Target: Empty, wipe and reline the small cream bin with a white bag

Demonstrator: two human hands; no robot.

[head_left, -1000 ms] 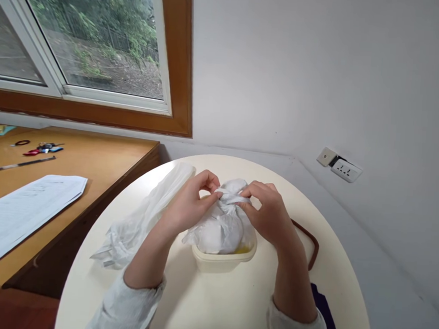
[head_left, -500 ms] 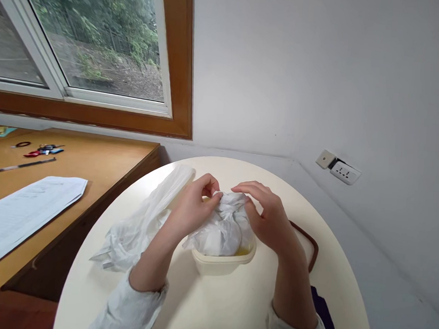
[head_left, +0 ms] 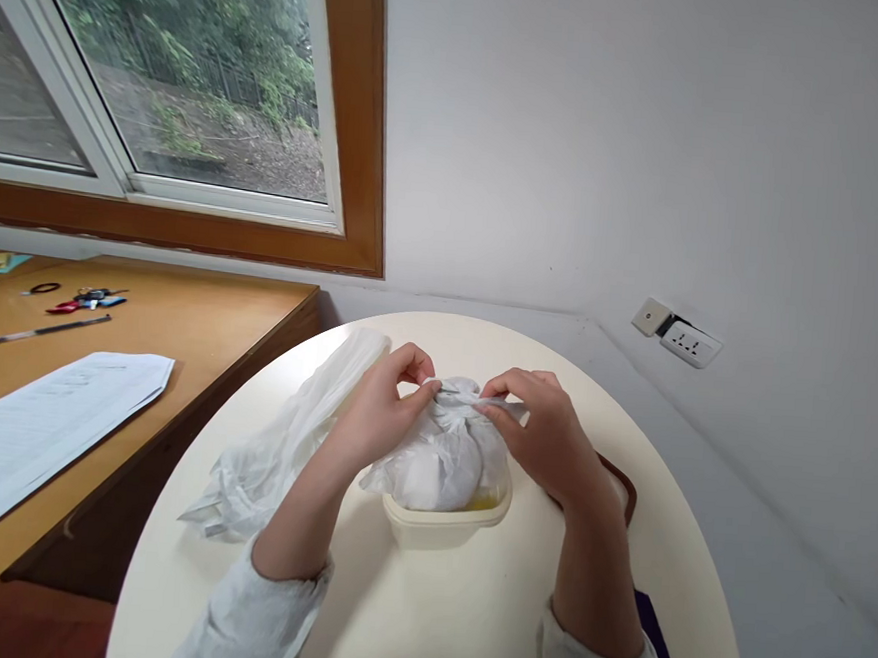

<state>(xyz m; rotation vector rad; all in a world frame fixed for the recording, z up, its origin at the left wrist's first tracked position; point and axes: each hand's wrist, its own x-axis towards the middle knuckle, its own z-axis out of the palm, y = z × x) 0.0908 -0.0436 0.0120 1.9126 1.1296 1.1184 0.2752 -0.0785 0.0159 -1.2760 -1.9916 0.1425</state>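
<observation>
The left hand [head_left: 384,410] pinches the twisted top of one white bag [head_left: 440,469] with its thumb and finger. The right hand [head_left: 542,421] pinches a strip of the same bag on the other side, and one end pokes out past the fingers. So two hands are holding one bag.

The bag is puffy and sits in one cream tub [head_left: 445,518], bulging up over the rim. Something yellow shows in the tub, but I cannot tell what. The tub stands near the middle of one round white desk [head_left: 418,628].

On the left of that desk lies one crumpled bag [head_left: 272,458], which makes two bags. On the right are one bent brown piece [head_left: 631,495], partly behind the right arm, and one dark purple thing [head_left: 656,635], mostly hidden.

On one brown wooden desk [head_left: 222,304] are some papers [head_left: 64,413], one pen [head_left: 52,328], one black ring [head_left: 43,288] and a small red and blue heap [head_left: 91,298], too jumbled to count.
</observation>
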